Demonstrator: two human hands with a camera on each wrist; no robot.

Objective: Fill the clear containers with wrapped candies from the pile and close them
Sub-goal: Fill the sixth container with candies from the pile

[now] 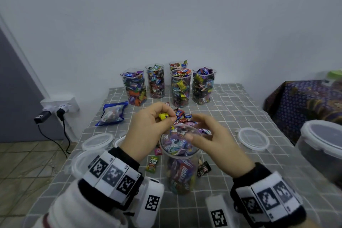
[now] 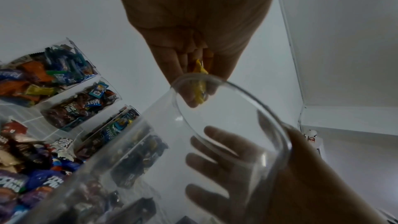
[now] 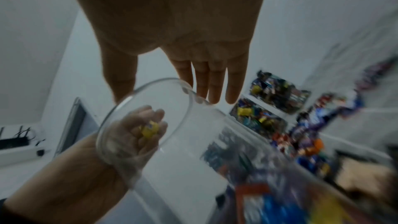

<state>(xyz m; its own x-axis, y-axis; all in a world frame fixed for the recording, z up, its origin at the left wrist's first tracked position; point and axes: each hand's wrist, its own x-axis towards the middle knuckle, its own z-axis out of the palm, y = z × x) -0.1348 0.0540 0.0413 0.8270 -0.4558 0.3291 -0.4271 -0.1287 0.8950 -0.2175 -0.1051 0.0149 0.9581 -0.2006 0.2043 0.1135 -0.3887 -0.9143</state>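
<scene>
Covering table (image 1: pixel 231 109): grey checked cloth

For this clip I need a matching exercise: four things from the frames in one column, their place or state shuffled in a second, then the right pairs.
Things:
1. yellow candy
2. right hand
3. blue bag
4. green Fruit Plus candy

Places or states:
A. lying on the cloth left of the near container
B. pinched in the left hand
C. open, fingers straight, over the container's mouth
D. far left on the cloth

Pairs: 1-B, 2-C, 3-D, 4-A
</scene>
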